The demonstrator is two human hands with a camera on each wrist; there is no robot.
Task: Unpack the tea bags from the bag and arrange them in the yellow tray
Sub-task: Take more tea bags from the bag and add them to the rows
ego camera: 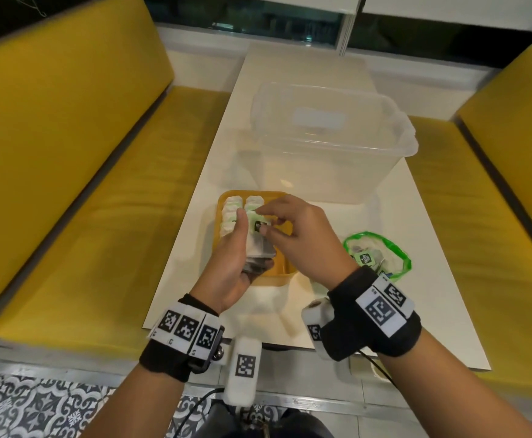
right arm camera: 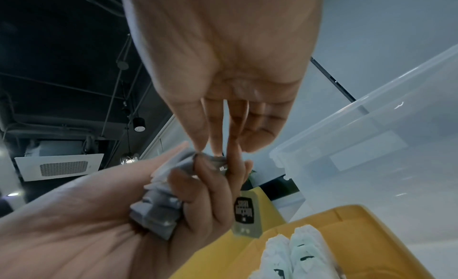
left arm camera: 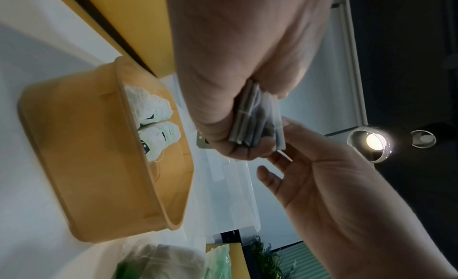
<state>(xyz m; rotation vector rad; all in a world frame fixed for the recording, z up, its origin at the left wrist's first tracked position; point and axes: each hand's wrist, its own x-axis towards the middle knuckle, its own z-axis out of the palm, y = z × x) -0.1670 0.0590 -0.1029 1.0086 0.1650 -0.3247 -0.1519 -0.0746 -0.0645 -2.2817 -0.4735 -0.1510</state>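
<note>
In the head view, the left hand (ego camera: 233, 267) grips a stack of tea bags (ego camera: 260, 248) over the yellow tray (ego camera: 282, 273) at frame centre. The right hand (ego camera: 302, 235) pinches the top of the stack with thumb and fingertips. Two rows of tea bags (ego camera: 242, 210) already lie in the tray's far left part. The green-rimmed bag (ego camera: 380, 257) lies on the white table (ego camera: 416, 279) to the right of the tray, with tea bags inside. A clear tub (ego camera: 331, 143) stands in the upper centre.

Only the right wrist view shows the hanging paper tag (right arm camera: 244, 212); its dark label carries writing too blurred to read. Only the left wrist view shows the stack edge-on (left arm camera: 255, 124), clamped between curled fingers and palm, and a lit lamp (left arm camera: 374, 143) at the right.
</note>
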